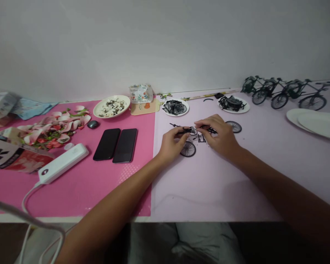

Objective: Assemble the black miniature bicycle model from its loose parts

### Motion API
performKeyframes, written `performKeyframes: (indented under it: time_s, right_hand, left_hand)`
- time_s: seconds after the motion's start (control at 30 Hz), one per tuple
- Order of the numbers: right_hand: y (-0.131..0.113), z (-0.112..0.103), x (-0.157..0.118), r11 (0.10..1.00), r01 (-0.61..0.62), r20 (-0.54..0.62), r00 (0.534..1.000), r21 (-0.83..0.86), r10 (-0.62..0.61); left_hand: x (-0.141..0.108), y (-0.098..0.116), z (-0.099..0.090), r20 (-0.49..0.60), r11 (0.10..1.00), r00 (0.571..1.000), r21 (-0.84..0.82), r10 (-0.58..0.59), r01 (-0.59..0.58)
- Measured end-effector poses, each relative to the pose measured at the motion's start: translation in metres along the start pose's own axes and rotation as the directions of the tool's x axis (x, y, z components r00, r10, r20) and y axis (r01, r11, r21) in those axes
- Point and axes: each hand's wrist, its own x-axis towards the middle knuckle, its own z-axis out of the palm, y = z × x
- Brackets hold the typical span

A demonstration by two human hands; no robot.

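Observation:
My left hand (172,144) pinches a small black part of a model bicycle. Close beside it, my right hand (218,134) pinches another thin black part (209,129), and the fingertips of both hands nearly meet. One loose black wheel (188,149) lies just below the left fingertips; a second wheel (234,127) lies behind the right hand. Small black pieces (201,138) are on the light table mat between the hands, and a handlebar-like piece (175,125) shows beyond the left fingers.
Two plates of black parts (187,111) (246,109) stand behind the hands. Assembled model bicycles (282,93) and white plates (323,124) are at right. Left are two phones (125,145), a power bank (63,163), a bowl (99,112) and a pink petal pile (55,126).

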Motion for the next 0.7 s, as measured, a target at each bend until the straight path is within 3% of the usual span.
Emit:
performKeyframes:
  time_s: [0.43,0.7]
  right_hand:
    - [-0.0007,-0.0015,0.0003,0.997,-0.076,-0.01,0.997,0.004,0.076]
    - [0.0001,-0.0016,0.0005,0.999,-0.031,0.002,1.0,0.006,0.031]
  left_hand:
    - [-0.0001,-0.0005,-0.0001,0.008,1.0,1.0,0.017,0.024,-0.024]
    - [-0.0001,0.0014,0.0,0.003,1.0,1.0,0.022,0.008,-0.008]
